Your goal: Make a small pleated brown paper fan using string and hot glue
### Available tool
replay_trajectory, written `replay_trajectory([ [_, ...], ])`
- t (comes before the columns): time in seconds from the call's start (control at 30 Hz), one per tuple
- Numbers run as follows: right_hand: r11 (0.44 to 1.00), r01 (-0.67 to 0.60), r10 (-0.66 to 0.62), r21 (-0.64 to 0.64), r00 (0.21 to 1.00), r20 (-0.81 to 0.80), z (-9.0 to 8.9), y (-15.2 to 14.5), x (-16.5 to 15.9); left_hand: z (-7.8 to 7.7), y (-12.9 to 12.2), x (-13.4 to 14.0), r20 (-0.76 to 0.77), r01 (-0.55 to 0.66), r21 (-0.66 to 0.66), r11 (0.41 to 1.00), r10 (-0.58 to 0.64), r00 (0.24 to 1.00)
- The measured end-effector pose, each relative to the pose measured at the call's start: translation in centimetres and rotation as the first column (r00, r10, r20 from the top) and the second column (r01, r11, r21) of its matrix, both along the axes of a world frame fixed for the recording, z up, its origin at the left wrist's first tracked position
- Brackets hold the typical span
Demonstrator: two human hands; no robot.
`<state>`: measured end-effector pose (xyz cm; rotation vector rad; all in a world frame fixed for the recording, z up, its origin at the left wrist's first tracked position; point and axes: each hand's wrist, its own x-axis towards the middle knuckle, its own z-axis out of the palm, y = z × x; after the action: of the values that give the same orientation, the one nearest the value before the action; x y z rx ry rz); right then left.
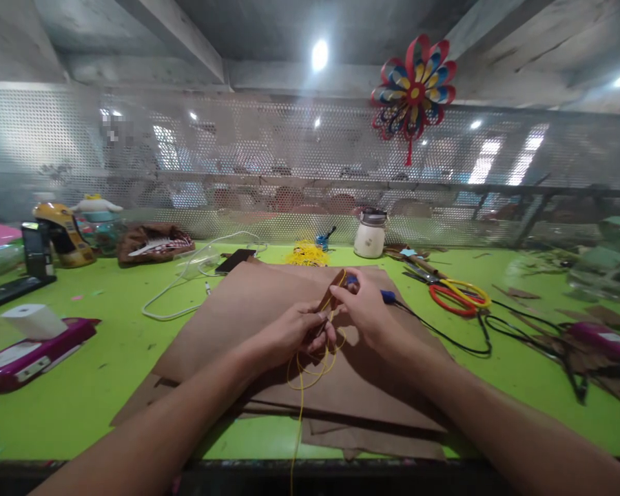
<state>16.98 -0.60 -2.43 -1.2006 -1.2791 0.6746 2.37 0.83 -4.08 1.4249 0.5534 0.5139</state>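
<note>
My left hand point(304, 327) is closed on the lower end of a small brown strip point(332, 288), which looks like leather or card. At the strip's upper end, the thumb and fingers of my right hand point(366, 303) pinch it. A thin yellow cord point(302, 399) runs along the strip, loops loosely under my hands and hangs over the table's front edge. Behind my right hand shows a blue-handled tool point(387, 297) with a black cable; whether I touch it cannot be made out. Large brown sheets point(227, 324) lie stacked beneath both hands.
On the green table point(118, 358) stand a white jar point(370, 235) and a yellow cord heap point(308, 253). Scissors point(447, 286) with red and yellow handles lie right, near brown scraps. Purple power strips point(41, 351) sit at both sides. A phone point(236, 261) and white cable lie back left.
</note>
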Motion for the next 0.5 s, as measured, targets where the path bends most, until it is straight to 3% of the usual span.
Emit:
replay_trajectory([
  [0.27,0.988,-0.118,0.088,-0.100,0.961,-0.264,0.3,-0.5,0.9,0.5,0.9,-0.8,0.101,0.044,-0.099,0.994,-0.033,0.994],
  [0.4,0.972,-0.215,0.175,-0.100,0.935,-0.308,0.4,-0.3,1.9,0.6,1.1,-1.1,0.135,0.065,-0.093,0.994,-0.052,0.989],
  [0.5,0.972,-0.214,0.177,-0.100,0.939,-0.294,0.7,-0.2,2.2,0.5,1.1,-1.0,0.107,0.111,-0.063,0.992,-0.104,0.989],
])
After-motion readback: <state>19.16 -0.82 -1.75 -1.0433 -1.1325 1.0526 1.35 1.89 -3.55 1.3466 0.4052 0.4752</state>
